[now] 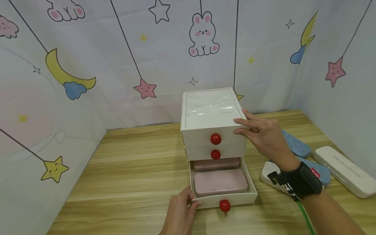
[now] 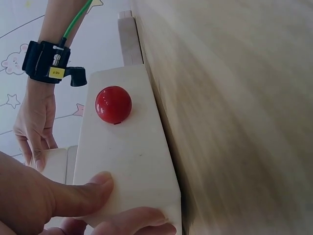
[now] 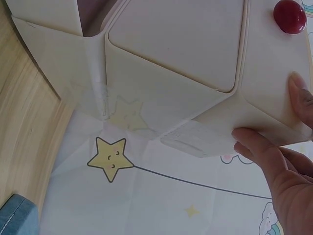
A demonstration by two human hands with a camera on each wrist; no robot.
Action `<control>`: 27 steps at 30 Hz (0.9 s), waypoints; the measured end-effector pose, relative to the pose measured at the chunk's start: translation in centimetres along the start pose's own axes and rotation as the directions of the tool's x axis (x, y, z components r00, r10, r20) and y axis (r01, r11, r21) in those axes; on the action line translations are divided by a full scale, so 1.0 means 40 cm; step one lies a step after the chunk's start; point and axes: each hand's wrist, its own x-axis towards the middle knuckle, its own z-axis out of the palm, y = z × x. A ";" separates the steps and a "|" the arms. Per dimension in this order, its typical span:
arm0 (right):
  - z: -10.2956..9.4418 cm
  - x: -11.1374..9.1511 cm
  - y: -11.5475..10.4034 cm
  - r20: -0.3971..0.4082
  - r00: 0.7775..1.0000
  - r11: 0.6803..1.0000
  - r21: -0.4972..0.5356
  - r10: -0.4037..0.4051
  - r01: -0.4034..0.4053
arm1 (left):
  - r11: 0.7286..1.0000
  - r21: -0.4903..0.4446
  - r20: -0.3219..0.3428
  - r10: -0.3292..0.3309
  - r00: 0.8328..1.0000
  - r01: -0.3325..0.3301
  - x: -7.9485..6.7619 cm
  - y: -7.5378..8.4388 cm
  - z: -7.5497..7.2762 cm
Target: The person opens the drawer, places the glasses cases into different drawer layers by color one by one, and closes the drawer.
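Observation:
A white three-drawer desktop box [image 1: 211,107] with red ball knobs stands on the table. Its bottom drawer [image 1: 252,195] is pulled out. Inside lies a pink glasses case [image 1: 221,181], with a darker pink case [image 1: 217,164] behind it, partly hidden by the drawers above. My left hand [image 1: 180,210] pinches the drawer's front left corner; in the left wrist view its thumb [image 2: 90,196] presses on the drawer front beside the red knob [image 2: 113,105]. At the top right front corner, my right hand [image 1: 264,137] grips the box, thumb on the front, fingers along the side.
Right of the box lie two blue cases [image 1: 296,143] and a long white case [image 1: 345,169]. Another white case [image 1: 268,171] is partly covered by my right wrist. A printed cloth [image 1: 164,49] hangs behind and along both sides of the wooden table [image 1: 129,176].

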 end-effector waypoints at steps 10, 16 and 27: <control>0.003 0.000 0.003 -0.014 1.000 1.000 -0.003 -0.013 0.013 | 1.000 0.024 -0.023 0.013 1.000 -0.012 0.014 0.003 0.001; 0.003 0.001 0.000 -0.019 1.000 1.000 0.004 -0.020 0.020 | 0.999 0.037 -0.007 -0.034 0.999 0.034 0.023 0.007 -0.003; 0.003 -0.001 -0.004 -0.015 1.000 1.000 0.007 0.009 -0.009 | 0.997 0.029 0.008 -0.076 0.997 0.076 0.036 0.005 -0.002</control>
